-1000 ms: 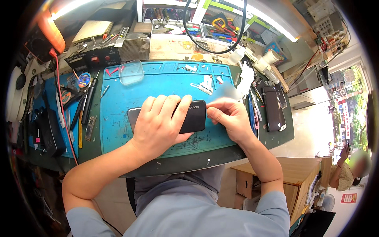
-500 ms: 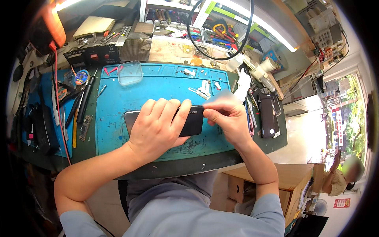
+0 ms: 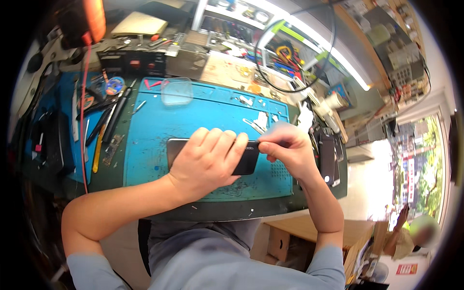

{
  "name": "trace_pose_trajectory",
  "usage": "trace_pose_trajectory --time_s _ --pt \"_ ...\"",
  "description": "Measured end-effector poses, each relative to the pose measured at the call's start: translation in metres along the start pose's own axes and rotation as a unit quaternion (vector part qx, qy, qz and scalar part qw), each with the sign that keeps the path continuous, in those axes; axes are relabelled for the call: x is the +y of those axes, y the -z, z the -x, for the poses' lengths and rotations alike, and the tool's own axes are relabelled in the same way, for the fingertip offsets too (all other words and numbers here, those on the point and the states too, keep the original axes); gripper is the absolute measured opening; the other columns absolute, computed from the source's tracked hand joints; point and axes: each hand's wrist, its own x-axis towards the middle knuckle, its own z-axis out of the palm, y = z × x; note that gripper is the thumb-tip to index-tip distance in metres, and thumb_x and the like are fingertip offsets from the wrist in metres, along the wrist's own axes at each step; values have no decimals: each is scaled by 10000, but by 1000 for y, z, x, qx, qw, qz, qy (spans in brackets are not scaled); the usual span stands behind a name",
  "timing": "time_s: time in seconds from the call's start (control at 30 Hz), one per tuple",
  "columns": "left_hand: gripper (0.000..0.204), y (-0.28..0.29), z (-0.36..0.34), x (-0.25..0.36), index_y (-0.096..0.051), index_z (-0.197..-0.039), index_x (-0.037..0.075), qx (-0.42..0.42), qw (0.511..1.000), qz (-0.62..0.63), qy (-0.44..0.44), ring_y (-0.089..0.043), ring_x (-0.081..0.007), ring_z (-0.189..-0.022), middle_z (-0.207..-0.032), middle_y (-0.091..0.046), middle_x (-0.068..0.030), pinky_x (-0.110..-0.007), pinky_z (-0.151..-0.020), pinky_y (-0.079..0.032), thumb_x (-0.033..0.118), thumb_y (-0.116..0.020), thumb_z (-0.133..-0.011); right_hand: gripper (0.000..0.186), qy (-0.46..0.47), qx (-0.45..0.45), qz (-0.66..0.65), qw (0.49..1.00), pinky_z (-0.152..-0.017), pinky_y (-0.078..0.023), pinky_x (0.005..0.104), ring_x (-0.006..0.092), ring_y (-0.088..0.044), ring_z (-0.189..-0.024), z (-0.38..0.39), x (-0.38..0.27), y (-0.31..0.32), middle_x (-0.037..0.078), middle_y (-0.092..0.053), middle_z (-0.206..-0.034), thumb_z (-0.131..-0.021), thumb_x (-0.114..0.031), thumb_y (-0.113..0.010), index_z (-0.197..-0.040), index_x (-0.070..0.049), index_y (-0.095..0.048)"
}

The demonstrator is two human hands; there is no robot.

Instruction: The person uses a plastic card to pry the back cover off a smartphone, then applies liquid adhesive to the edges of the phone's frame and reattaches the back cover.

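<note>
A dark smartphone (image 3: 249, 159) lies crosswise in my left hand (image 3: 205, 164) over the blue silicone work mat (image 3: 145, 121); my fingers wrap over its back, with the thumb at the lower edge. My right hand (image 3: 287, 152) has thumb and forefinger pinched at the phone's right end, beside its upper corner. What that pinch holds, if anything, is too small and blurred to make out. Beyond the hands sit a clear plastic box (image 3: 176, 92) and some small white parts (image 3: 261, 123) on the mat.
Screwdrivers and knives (image 3: 104, 135) lie at the left, beside a red cable (image 3: 84, 121). More phones (image 3: 327, 157) lie at the right edge. A looped black cable (image 3: 295, 89) hangs over cluttered shelves. Another person (image 3: 401, 239) is at the far right, near a window.
The view has shifted, so the bench, phone and both hands appear lower and slightly to the right. The two hands keep much the same hold at the phone.
</note>
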Motion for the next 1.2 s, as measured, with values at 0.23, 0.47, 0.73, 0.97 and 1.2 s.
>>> trace_pose_trajectory --time_s 0.23,0.47,0.73,0.97,1.2 --pt "882 -8 4 0 -584 -1321 39 7 1000 -21 6 -574 -205 -932 -1098 -574 -64 -366 -826 -431 483 -864 -612 74 -26 -51 26 998 -546 -510 230 104 -641 -630 -9 -11 9 55 -686 -808 -871 -15 -809 -926 5 -764" --pt "834 -5 4 -1 -590 -1317 33 11 1000 -22 7 -580 -206 -931 -1092 -589 -66 -360 -822 -437 467 -839 -651 84 -56 -86 48 994 -548 -515 226 98 -648 -646 -19 -15 13 49 -704 -816 -877 -41 -818 -923 -3 -758" --pt "967 -6 4 -6 -510 -1423 -7 4 999 32 -15 -600 -233 -1014 -1179 -604 -92 -372 -904 -461 440 -875 -647 229 -73 -95 44 992 -710 -534 254 79 -648 -761 -17 0 22 17 -736 -862 -859 -159 -865 -990 -9 -752" --pt "1075 4 -5 -17 -441 -1476 29 52 995 71 -39 -516 -346 -1341 -1469 -520 -165 -475 -1173 -355 482 -902 -617 362 -90 -27 -181 979 -681 -601 282 145 -718 -880 6 18 2 82 -753 -1069 -885 -100 -818 -1214 8 -714" --pt "1044 -7 -16 -33 -196 -1562 -16 306 798 463 233 -368 -324 -1441 -1538 -360 -190 -509 -1202 -305 610 -712 -906 381 -69 86 -386 916 -770 -629 290 155 -736 -974 13 -13 -14 94 -734 -1194 -1020 -123 -638 -1381 -9 -590"
